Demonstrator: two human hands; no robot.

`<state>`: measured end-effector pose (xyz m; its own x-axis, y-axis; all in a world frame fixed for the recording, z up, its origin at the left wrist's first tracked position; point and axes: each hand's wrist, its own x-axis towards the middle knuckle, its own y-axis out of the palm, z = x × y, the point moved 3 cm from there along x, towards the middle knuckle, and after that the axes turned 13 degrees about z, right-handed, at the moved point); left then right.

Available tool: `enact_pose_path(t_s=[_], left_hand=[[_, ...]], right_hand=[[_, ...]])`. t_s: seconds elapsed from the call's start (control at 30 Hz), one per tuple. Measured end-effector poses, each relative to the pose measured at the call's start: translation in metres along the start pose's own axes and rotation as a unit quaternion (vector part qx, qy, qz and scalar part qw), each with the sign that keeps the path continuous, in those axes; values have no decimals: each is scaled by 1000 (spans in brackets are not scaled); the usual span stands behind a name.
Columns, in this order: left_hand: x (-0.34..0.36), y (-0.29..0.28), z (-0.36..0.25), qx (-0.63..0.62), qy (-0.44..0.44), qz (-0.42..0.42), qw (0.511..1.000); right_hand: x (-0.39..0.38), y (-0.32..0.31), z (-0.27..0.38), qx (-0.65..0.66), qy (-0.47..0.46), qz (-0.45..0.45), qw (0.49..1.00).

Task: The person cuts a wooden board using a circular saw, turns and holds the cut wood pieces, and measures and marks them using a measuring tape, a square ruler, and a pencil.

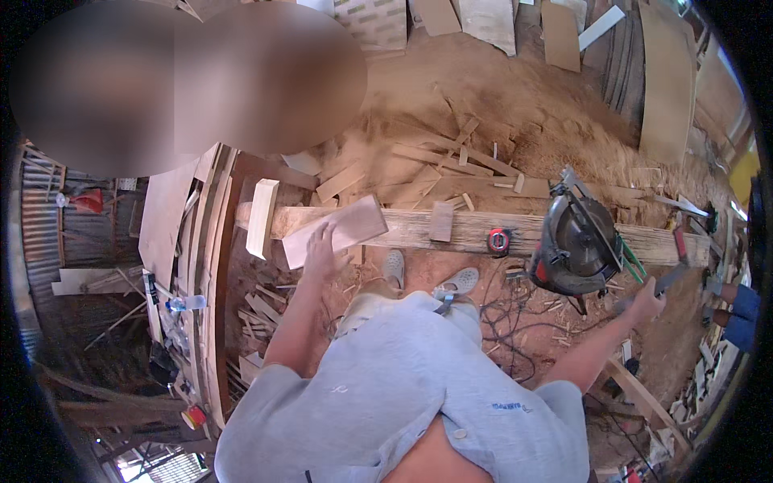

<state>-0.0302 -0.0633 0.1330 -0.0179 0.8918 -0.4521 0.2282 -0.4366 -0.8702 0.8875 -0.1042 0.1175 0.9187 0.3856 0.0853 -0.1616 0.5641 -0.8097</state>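
Note:
My left hand (322,249) grips a pale, planed board (354,219), its fingers over the top face. That board lies slanted across a long, rough timber beam (491,225). My right hand (648,298) is closed on a long, dark grey hand tool (670,280), low at the beam's right end, too small to identify surely. Just left of it a circular saw (572,245) sits on the beam. A red and black tape measure (498,240) and a small wood block (441,221) rest on the beam. A light timber piece (262,217) lies across its left end.
Stacked planks (209,290) stand at the left with a water bottle (190,303). Offcuts (451,161) and sawdust cover the ground beyond the beam. Dark cables (503,330) lie on the dirt by my feet. Another person's legs (733,314) show at the far right.

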Motion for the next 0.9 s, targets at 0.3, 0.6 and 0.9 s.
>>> enact_pose_path(t_s=[0.3, 0.6, 0.9], left_hand=[[56, 9, 75, 25, 75, 47, 996], [75, 4, 91, 78, 140, 101, 982], [74, -3, 106, 46, 220, 44, 973]], right_hand=[[-300, -45, 197, 249, -304, 149, 907], [-563, 89, 254, 197, -282, 453, 823], [-644, 117, 256, 170, -217, 485, 830]])
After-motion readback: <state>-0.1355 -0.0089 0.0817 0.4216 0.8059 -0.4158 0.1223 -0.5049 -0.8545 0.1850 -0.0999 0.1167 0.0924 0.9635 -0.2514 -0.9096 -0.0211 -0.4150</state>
